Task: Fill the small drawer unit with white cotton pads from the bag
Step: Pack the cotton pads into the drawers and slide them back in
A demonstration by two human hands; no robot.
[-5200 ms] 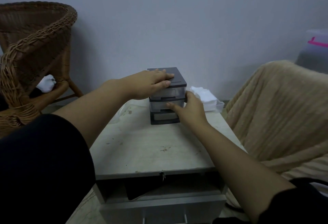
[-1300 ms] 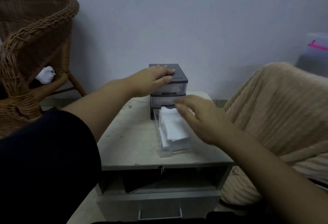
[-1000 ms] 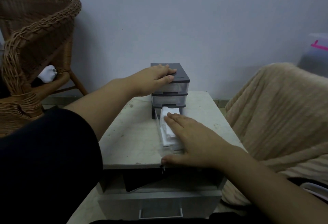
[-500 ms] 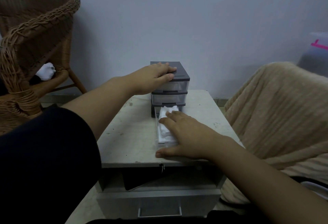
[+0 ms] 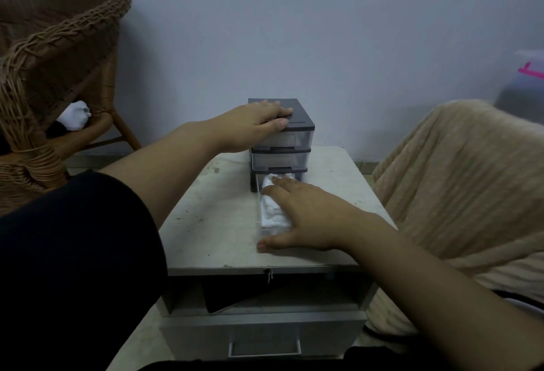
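Note:
The small drawer unit (image 5: 297, 126), dark grey with clear drawers, stands at the back of the bedside cabinet top (image 5: 212, 223). Its bottom drawer (image 5: 259, 208) is pulled out toward me and holds white cotton pads (image 5: 272, 211). My left hand (image 5: 253, 123) lies flat on the unit's lid, fingers spread. My right hand (image 5: 306, 217) lies palm down over the pads in the open drawer, thumb against the drawer's front end. The bag is not in view.
A wicker chair (image 5: 56, 76) with a white cloth (image 5: 73, 114) stands to the left. A beige blanket (image 5: 459, 194) covers furniture on the right, and a clear plastic box (image 5: 527, 82) sits behind it. The cabinet has an open shelf and a lower drawer (image 5: 265, 338).
The bottom drawer, shut at first, was pulled out and pads went into it. Over the last second my right hand has pushed it back in a little. My left hand stayed on the lid.

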